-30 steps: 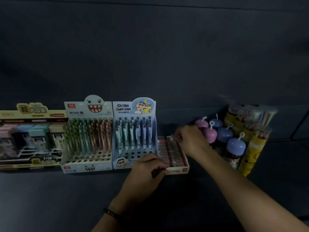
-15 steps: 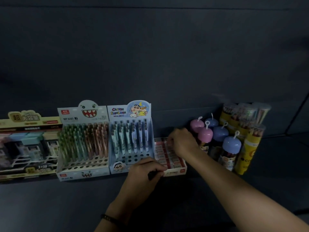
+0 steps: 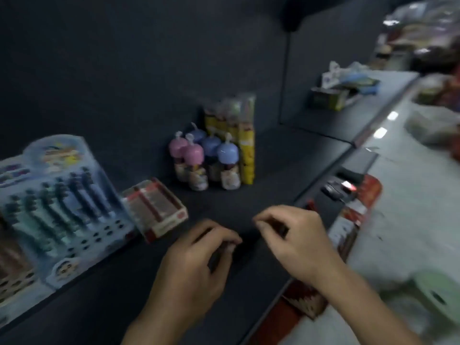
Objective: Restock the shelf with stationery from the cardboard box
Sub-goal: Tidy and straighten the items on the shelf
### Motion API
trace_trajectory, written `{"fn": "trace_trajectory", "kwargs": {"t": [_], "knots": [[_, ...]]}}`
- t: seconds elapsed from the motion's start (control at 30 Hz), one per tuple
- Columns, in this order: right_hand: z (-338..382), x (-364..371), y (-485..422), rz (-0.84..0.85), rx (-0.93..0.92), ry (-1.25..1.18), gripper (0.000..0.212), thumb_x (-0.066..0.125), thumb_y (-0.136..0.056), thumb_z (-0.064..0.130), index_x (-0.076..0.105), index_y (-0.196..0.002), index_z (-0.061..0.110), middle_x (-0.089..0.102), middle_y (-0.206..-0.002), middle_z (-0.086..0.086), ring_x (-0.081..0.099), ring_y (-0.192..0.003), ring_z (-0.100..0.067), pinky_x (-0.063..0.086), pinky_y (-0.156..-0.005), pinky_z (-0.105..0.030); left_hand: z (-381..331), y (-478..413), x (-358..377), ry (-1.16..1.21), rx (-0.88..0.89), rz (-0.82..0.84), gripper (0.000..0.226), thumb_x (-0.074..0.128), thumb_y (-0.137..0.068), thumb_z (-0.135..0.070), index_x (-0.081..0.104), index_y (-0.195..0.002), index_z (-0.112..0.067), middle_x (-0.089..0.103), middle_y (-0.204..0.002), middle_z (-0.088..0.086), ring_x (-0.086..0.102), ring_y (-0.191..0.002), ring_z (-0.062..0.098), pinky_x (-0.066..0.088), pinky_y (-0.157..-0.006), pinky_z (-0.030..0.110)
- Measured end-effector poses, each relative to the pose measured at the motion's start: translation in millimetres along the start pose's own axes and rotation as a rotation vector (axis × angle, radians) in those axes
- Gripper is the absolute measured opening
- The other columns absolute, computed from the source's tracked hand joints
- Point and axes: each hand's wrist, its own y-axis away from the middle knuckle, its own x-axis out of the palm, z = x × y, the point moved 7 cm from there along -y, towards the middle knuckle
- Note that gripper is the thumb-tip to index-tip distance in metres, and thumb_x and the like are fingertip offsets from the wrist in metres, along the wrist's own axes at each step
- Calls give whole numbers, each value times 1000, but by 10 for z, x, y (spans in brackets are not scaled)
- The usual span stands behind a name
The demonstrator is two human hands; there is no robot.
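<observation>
Grip's a blur, can't tell if the curled left hand (image 3: 199, 260) or right hand (image 3: 296, 242) holds anything; that light card tray (image 3: 155, 211) looks best lifted by its sides.

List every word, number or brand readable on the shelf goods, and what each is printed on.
None reads; the frame is motion-blurred.
Blue pen display: header print smeared.
Small red-and-white box: front label blurred.
Yellow tubes: print blurred.
Dome-capped jars: labels blurred.

Caps (image 3: 193, 153) are pink and blue, tubes (image 3: 246, 150) yellow, shelf (image 3: 261, 195) dark grey.
</observation>
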Motion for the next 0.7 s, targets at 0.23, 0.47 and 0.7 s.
{"fn": "trace_trajectory", "kwargs": {"t": [0.23,0.47,0.7], "knots": [[-1323,-776,2099,-117,643,126,9,76,-94,23,78,-89,31,73,-79,22,67,-75,2,51,-70,-18,-899,387,1875,65,135,551,17,59,-95,-45,58,-111,-41,58,-107,-20,62,-95,5,55,-76,35],[-2288,-1956,4810,-173,1265,159,9,68,-97,23,76,-98,19,79,-93,3,74,-82,-15,56,-74,-24,-2199,1177,3745,99,313,1002,13,59,-100,-49,60,-111,-43,59,-104,-23,58,-97,1,55,-84,29],[-3009,-2820,7002,-203,1601,94,16,64,-98,43,70,-107,31,73,-99,7,67,-91,-12,53,-75,-29,-3360,1947,5461,-13,396,1289,10,58,-99,-52,60,-106,-44,61,-99,-22,58,-93,2,54,-85,29]]}}
